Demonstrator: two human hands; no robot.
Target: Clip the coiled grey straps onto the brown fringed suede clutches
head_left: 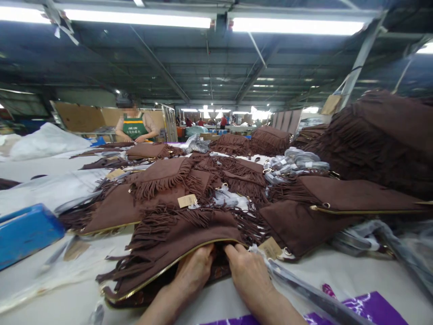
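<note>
A dark brown fringed bag (199,228) lies in front of me, its gold-toothed zipper (158,274) undone along the near edge. My left hand (196,266) reaches into the opening, and its fingertips are hidden inside. Beside it, my right hand (245,266) is closed with bent fingers at the right end of the opening, gripping the bag's edge. A patterned lining shows between the hands. Just right of my right hand are a tan paper tag (270,248) and a plastic-wrapped strap (304,286).
More brown fringed bags (365,194) cover the table, with a tall pile (382,140) at right. Wrapped straps (294,162) lie among them. A blue holder (29,232) stands at left, purple plastic (375,309) at lower right. A co-worker in a green apron (133,128) stands across the table.
</note>
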